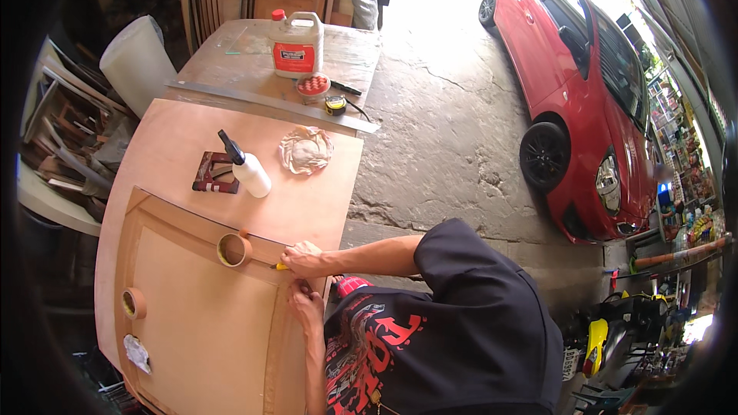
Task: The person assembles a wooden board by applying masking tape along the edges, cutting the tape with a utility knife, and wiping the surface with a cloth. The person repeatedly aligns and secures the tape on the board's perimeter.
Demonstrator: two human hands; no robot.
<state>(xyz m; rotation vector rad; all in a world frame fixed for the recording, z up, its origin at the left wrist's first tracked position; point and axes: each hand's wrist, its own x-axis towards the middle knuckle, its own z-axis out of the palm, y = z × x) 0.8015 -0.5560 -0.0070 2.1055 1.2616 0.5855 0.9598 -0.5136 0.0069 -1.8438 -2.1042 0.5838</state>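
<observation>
My right hand (305, 260) is closed around a small yellow tool (280, 267) with a dark tip, apparently a utility knife. The tip points left, over the near right corner of a framed wooden panel (200, 300). Just below it, my left hand (307, 301) has its fingers pinched together at the panel's edge; what lies between them is hidden. A roll of tan tape (245, 247) stands on the frame strip, left of the knife. Another tape roll (140, 303) and a crumpled white scrap (137, 353) lie at the panel's left side.
Beyond the panel are a white spray bottle (254, 178), a dark red frame-shaped tool (206, 181) and a crumpled cloth (306, 151). A long metal ruler (261, 101), tape measure (335, 104) and white jug (295, 34) lie farther back. A red car (553, 77) stands at right.
</observation>
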